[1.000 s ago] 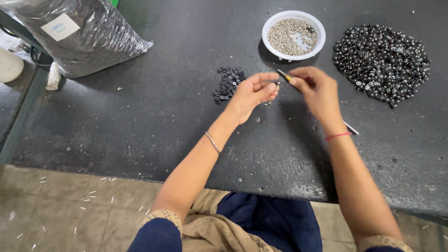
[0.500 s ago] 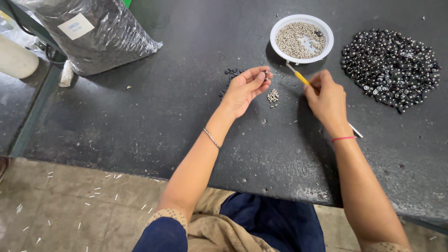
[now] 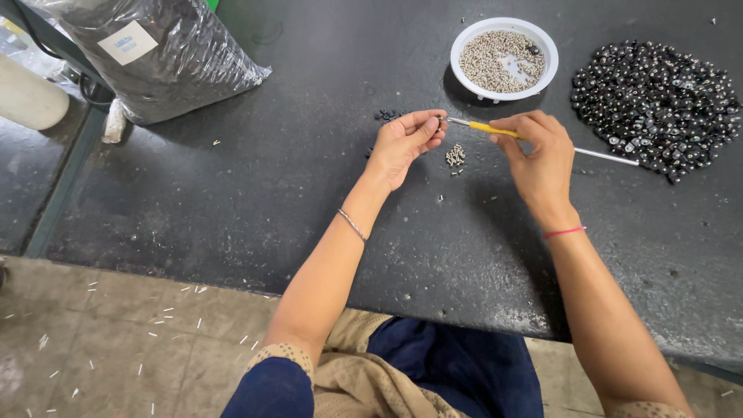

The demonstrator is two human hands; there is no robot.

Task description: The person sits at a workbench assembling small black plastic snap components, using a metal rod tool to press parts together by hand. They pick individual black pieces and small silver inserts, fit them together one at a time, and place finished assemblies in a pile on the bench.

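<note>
My left hand (image 3: pixel 408 142) pinches a small dark round part between thumb and fingertips above the black table (image 3: pixel 255 209). My right hand (image 3: pixel 538 155) grips a thin screwdriver with a yellow handle (image 3: pixel 495 129), its metal tip touching the part held in the left hand. A few small silver screws (image 3: pixel 455 156) lie on the table just under the hands. Small black parts (image 3: pixel 385 116) lie behind the left hand, mostly hidden by it.
A white bowl of silver screws (image 3: pixel 504 58) stands at the back. A large heap of black round parts (image 3: pixel 656 104) lies at the right. A plastic bag of dark material (image 3: pixel 159 54) sits at the back left. A white cylinder (image 3: pixel 27 97) lies at the far left.
The left hand has lifted from the small black pile with a part. The screwdriver tip has come against that part. The view has shifted, so everything sits lower in the frame.
</note>
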